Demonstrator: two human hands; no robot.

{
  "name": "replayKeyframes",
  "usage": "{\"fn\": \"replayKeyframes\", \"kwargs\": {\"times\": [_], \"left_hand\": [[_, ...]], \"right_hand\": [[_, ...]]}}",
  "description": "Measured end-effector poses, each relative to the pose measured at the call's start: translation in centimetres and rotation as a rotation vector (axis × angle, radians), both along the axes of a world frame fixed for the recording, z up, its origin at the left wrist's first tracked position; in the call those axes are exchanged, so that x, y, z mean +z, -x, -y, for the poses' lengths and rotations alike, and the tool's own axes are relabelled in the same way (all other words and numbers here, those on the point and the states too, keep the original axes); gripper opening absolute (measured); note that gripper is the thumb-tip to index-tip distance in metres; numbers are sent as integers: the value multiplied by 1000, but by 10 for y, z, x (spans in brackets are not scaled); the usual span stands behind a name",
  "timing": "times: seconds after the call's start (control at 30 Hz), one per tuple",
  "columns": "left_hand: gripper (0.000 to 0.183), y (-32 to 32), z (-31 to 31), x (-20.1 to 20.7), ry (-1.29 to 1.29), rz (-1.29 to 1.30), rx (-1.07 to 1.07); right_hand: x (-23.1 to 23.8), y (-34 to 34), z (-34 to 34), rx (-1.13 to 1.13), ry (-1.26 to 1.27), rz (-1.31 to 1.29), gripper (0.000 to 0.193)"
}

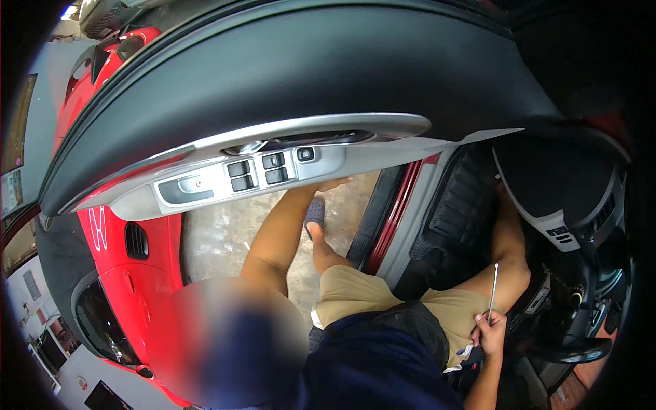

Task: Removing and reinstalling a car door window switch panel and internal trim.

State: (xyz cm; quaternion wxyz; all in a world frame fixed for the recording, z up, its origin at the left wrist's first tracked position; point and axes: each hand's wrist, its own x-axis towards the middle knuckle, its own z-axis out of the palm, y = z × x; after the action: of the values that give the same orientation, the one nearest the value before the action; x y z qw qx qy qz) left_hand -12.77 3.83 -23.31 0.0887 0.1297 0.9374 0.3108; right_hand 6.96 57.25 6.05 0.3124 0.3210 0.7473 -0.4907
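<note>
My left arm reaches forward under the door armrest. Only part of my left hand (pixel 333 184) shows below the armrest's lower edge, with a finger stretched out to the right; the rest is hidden behind the door panel (pixel 307 75). On the armrest, a silver switch panel (pixel 328 161) carries several dark window switches (pixel 275 167) and has a pull-handle recess beside them. Over my right thigh, my right hand (pixel 490 330) is closed round a screwdriver (pixel 494 290). Its slim metal shaft points up and its handle is hidden in my fingers.
I sit in a car seat beside the open door. The dashboard (pixel 553 178) and steering wheel (pixel 574 350) are at the right. A red door sill (pixel 393 236) borders the black floor mat (pixel 454 198). Another red car (pixel 130 273) stands at the left. My sandalled left foot (pixel 314 222) is outside.
</note>
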Motion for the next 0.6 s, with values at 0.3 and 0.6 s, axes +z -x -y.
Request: {"fn": "replayKeyframes", "kwargs": {"times": [0.3, 0.6], "left_hand": [[53, -33, 89, 16, 7, 63, 16], [55, -23, 22, 10, 6, 112, 43]], "right_hand": [[2, 1, -10, -30, 12, -4, 32], [3, 8, -7, -39, 54, 77, 31]]}}
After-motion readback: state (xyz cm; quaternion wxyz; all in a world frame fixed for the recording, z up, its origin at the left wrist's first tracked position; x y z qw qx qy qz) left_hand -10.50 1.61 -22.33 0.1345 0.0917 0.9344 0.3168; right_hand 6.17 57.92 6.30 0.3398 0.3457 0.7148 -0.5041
